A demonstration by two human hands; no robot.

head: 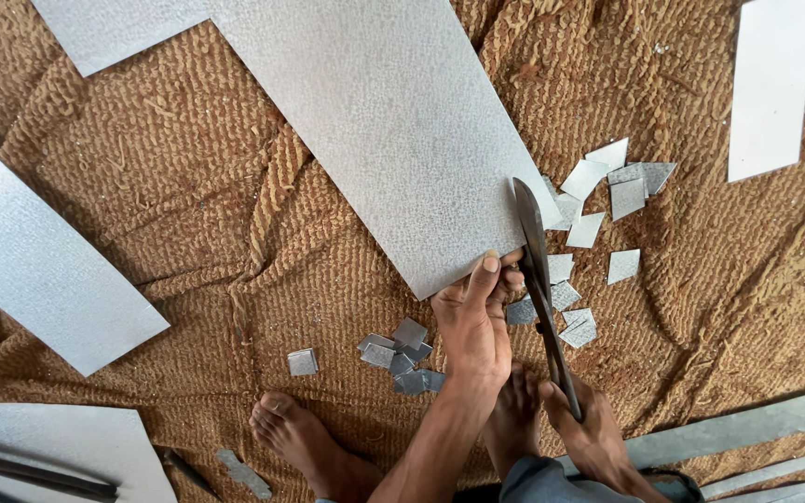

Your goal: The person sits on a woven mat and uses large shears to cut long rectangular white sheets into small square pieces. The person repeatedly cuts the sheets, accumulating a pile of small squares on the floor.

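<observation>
I saw the brown mat point(188, 186) carrying the long metal sheet point(393, 121). My left hand point(473, 317) pinched its near corner; my right hand point(593, 433) gripped the shears point(540, 279), blades at the sheet's right edge. Small offcuts point(607, 200) crowded that side.

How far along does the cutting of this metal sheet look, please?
Done: two heaps of small cut squares lie on the brown mat. In hand: the left hand pins the large sheet while the right hand works the shears at its edge. Left: most of that sheet remains uncut.
</observation>
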